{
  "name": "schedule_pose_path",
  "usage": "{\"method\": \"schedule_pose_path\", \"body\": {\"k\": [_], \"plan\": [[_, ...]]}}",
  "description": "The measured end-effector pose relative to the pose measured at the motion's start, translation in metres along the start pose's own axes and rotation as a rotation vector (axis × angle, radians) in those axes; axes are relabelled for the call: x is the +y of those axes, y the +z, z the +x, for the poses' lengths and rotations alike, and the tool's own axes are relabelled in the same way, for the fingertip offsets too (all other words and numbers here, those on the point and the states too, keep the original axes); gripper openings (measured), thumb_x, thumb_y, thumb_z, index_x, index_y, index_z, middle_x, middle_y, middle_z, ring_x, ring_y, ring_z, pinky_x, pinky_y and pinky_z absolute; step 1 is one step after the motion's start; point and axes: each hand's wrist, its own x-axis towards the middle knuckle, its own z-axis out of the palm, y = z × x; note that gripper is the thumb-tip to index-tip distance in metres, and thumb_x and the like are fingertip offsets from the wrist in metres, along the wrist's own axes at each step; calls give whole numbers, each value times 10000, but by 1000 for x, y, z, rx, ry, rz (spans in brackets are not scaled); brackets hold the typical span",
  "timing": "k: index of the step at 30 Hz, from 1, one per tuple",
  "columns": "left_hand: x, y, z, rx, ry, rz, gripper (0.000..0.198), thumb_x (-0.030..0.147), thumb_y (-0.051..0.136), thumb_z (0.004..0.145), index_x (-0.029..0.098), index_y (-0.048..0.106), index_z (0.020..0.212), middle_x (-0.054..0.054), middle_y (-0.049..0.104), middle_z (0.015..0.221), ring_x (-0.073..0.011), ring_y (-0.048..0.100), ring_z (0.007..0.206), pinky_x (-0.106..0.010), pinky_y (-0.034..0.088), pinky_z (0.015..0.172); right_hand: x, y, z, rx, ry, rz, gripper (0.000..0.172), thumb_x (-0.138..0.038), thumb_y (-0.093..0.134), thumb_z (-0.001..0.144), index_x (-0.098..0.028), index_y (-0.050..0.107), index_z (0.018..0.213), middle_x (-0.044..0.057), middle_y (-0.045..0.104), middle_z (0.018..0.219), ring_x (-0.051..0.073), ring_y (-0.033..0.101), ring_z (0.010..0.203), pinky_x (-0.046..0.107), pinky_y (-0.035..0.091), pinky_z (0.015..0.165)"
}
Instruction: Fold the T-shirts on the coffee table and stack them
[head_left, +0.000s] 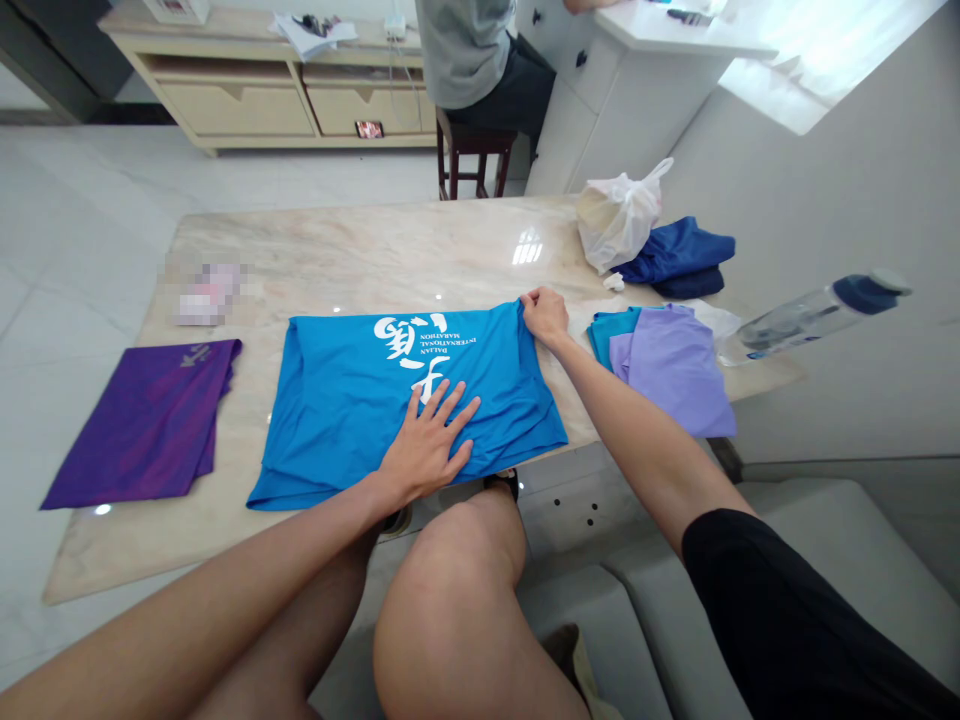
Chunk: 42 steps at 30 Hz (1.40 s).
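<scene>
A blue shirt (337,400) with white print lies folded into a wide rectangle on the marble table (300,250). My left hand (429,440) rests on it with fingers spread, just below the white lettering. At the shirt's far right corner, my right hand (545,315) pinches the fabric between thumb and fingers. To the left lies a folded purple garment (150,425). On the right are a folded lavender garment (671,370) and a teal one (611,330) partly beneath it.
Toward the back right sit a white plastic bag (619,215) and dark blue cloth (679,250). A clear bottle (810,318) stands at the right edge. A blurred item (210,293) lies back left. Beyond the table, a person (469,50) sits on a stool (476,145).
</scene>
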Motion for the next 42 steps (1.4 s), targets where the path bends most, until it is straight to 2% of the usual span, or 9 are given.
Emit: {"method": "schedule_pose_path", "body": {"k": [6, 13, 18, 22, 26, 30, 34, 38, 42], "plan": [[-1, 3, 0, 18, 8, 6, 690, 530, 413, 1144, 309, 372, 1797, -78, 256, 1892, -380, 171, 1766, -711, 71, 1416, 5, -20, -9, 109, -27, 96, 339, -234, 495, 1037, -135, 743, 1246, 179, 812, 1186, 310, 732, 1117, 418, 550, 1021], [0, 4, 9, 8, -4, 15, 701, 543, 415, 1141, 296, 376, 1796, -122, 215, 1898, -414, 138, 1767, -735, 66, 1397, 37, -63, -144, -48, -316, -75, 278, -428, 610, 1066, -199, 765, 1089, 155, 776, 1155, 323, 685, 1150, 439, 529, 1082], [-5, -1, 31, -145, -82, 3, 752, 601, 382, 1133, 273, 337, 1808, -130, 191, 1900, -432, 116, 1765, -762, 100, 1374, 32, -80, -195, -144, -248, -218, 264, -430, 671, 1062, -196, 788, 1099, 158, 800, 1153, 323, 717, 1142, 399, 558, 994], [-16, -30, 26, -200, -78, 29, 781, 643, 401, 1116, 238, 387, 1785, -156, 302, 1870, -421, 235, 1743, -697, 217, 1369, 20, -108, -194, -394, -62, -174, 246, -357, 663, 1065, -198, 820, 962, 87, 828, 871, 250, 781, 908, 301, 559, 823], [-15, -82, -4, -305, -190, 117, 587, 525, 548, 1076, 193, 687, 1541, -230, 584, 1681, -443, 541, 1557, -603, 490, 1215, 11, -145, -181, -667, -4, -290, 360, -281, 791, 944, -198, 752, 596, 98, 749, 617, 248, 747, 696, 302, 551, 713], [12, -121, -33, -410, -340, 96, 320, 342, 641, 1013, 186, 843, 1207, -215, 795, 1348, -405, 752, 1253, -460, 618, 993, -13, -183, -145, -506, -81, -288, 376, -307, 760, 974, -158, 776, 629, 129, 807, 739, 223, 761, 723, 268, 560, 722], [45, -133, -35, -399, -361, 66, 252, 207, 628, 980, 206, 864, 1069, -162, 838, 1229, -344, 787, 1161, -369, 604, 945, -54, -202, -110, -443, -78, -171, 349, -337, 703, 1004, -132, 808, 741, 147, 839, 845, 204, 750, 714, 249, 565, 670], [75, -129, -3, -343, -353, 43, 330, 139, 578, 991, 181, 862, 1154, -196, 818, 1283, -362, 772, 1211, -391, 598, 970, -73, -187, -108, -340, -82, -102, 295, -291, 659, 990, -142, 834, 805, 155, 855, 919, 249, 793, 842, 281, 596, 767], [107, -110, 49, -309, -353, -6, 369, 136, 546, 1027, 155, 843, 1244, -228, 790, 1356, -373, 749, 1293, -405, 587, 1031, -46, -157, -118, -153, -17, -161, 266, -277, 638, 991, -171, 879, 1030, 154, 867, 1094, 301, 806, 1098, 305, 585, 909]]}}
